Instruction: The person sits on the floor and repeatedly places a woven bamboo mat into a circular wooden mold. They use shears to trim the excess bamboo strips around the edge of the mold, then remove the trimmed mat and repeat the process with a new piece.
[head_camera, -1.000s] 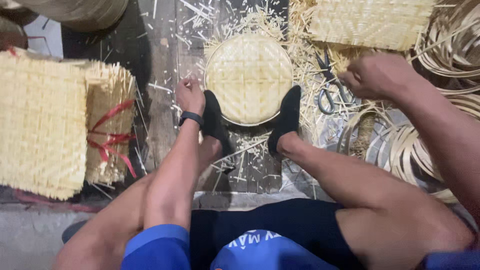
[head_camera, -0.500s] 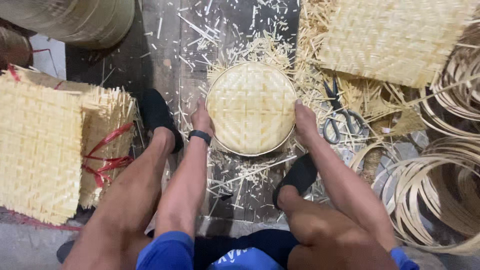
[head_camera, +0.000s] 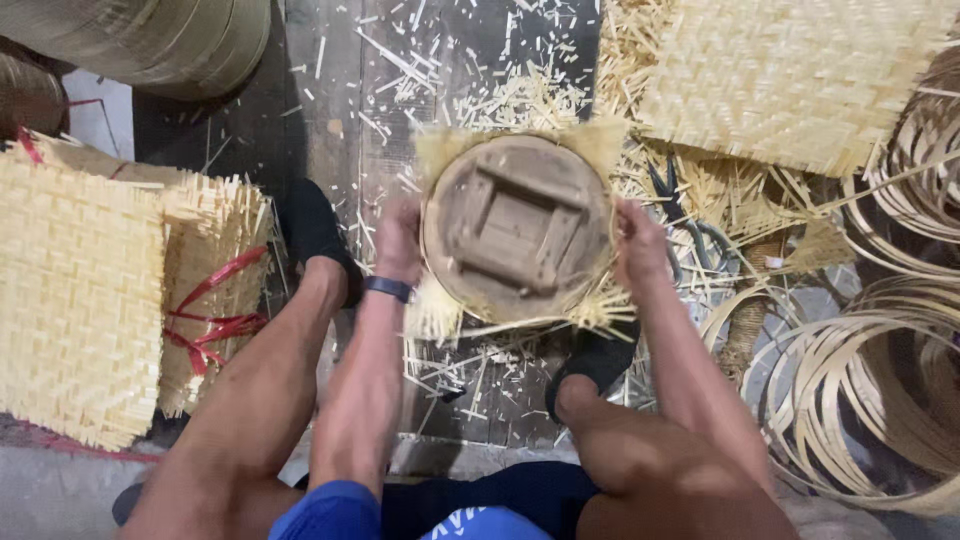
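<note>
A seated person's left hand (head_camera: 398, 240) is gripping the round wooden mould (head_camera: 516, 228) at its nine o'clock edge, fingers curled closed on the rim, while the right hand (head_camera: 640, 243) is clamping the three o'clock edge in the same way. The mould is sitting squarely between the two hands, neither one nearer than the other, its flat face turned up to the camera and showing a square frame of raised slats. Being round, it has no long axis; the line from hand to hand is running straight across it, nine o'clock to three.

Pale weave (head_camera: 600, 300) is poking out from under the mould, with frayed ends fanning at twelve, five and seven o'clock. A dark band (head_camera: 388, 288) is circling the left wrist. Two black shoes are flanking the work, one (head_camera: 312, 232) at nine o'clock beyond the left hand and one (head_camera: 597, 362) at five o'clock below the right.

Scissors (head_camera: 690, 235) are lying on the plank floor (head_camera: 330, 90) just past the right hand at three o'clock. A woven mat (head_camera: 790, 70) is spreading at one o'clock, coiled strips (head_camera: 880, 380) are piling up at four o'clock, and a stack of mats (head_camera: 80, 290) tied with red ribbon is standing at nine o'clock. Cut splinters are littering the floor at twelve.
</note>
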